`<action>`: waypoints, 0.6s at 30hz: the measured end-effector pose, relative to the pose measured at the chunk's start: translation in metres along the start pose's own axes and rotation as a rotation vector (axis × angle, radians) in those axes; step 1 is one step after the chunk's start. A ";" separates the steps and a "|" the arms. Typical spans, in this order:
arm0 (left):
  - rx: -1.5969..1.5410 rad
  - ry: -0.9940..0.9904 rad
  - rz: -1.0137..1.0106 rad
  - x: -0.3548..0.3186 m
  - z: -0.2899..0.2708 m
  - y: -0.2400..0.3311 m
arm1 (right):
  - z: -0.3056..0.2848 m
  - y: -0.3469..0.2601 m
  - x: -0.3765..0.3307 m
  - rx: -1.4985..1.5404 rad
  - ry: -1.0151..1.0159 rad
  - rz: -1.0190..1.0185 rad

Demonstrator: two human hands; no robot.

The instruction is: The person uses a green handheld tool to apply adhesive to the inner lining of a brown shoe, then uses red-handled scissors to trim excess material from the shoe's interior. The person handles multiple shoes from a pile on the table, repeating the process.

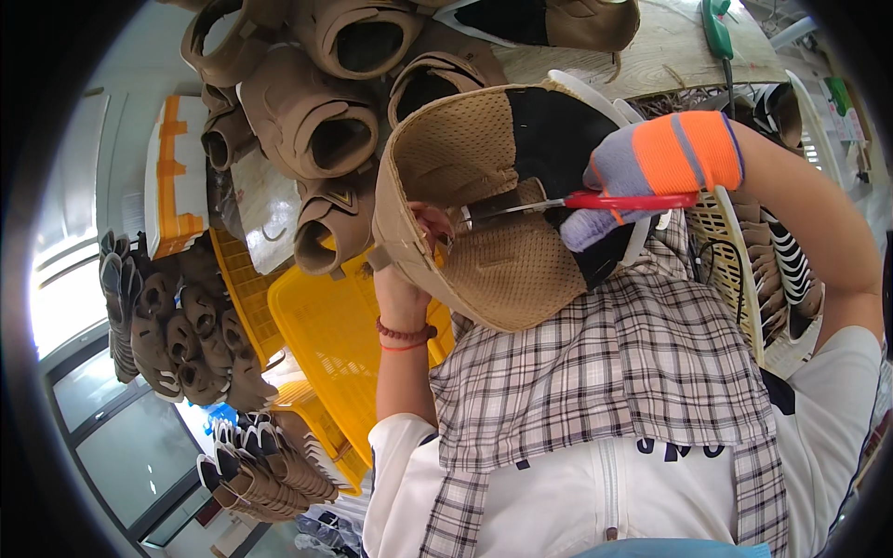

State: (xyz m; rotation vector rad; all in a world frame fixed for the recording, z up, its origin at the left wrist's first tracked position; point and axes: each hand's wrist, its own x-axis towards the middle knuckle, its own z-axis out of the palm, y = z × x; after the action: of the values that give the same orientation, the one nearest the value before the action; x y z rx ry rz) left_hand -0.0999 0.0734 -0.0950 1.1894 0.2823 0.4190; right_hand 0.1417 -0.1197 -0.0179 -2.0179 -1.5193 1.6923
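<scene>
A tan mesh and black shoe upper [516, 279] is held up close in front of my chest, its opening facing me. My left hand [433, 226] grips it at the left edge, with the fingertips showing inside the opening and a beaded bracelet on the wrist. In a grey and orange knitted glove, my right hand [642, 167] is closed around red-handled scissors [642, 201]. Their metal blades reach into the upper toward my left fingertips, beside a tan flap. Whether the blades touch any thread or fabric is too small to tell.
Several tan shoes [339, 139] crowd the worktable [642, 67] ahead. A green-handled tool [716, 30] with a cord lies at its far right. Yellow crates [326, 325] stand at left near more piled shoes [186, 325]. A cream basket [735, 270] of shoes is at right.
</scene>
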 end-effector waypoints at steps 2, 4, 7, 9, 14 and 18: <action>-0.179 0.102 -0.066 -0.002 -0.021 -0.013 | -0.003 0.011 0.016 0.188 -0.106 -0.021; -0.306 0.140 -0.097 -0.001 -0.031 -0.019 | -0.011 0.017 0.021 0.257 -0.204 -0.092; -0.378 0.130 -0.097 0.007 -0.019 -0.011 | -0.018 0.002 0.017 0.189 -0.212 -0.084; -0.376 0.148 -0.103 0.007 -0.024 -0.011 | -0.021 -0.003 0.013 0.174 -0.204 -0.097; -0.401 0.235 -0.158 0.010 -0.021 -0.010 | -0.025 -0.013 0.013 0.236 -0.247 -0.033; -0.359 0.252 -0.170 0.011 -0.024 -0.011 | -0.029 -0.024 0.009 0.277 -0.238 0.058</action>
State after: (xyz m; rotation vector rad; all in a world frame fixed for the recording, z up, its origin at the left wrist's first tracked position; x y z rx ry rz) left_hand -0.0984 0.0947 -0.1134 0.7550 0.4999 0.4492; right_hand 0.1486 -0.0873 0.0013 -1.7895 -1.2084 2.0966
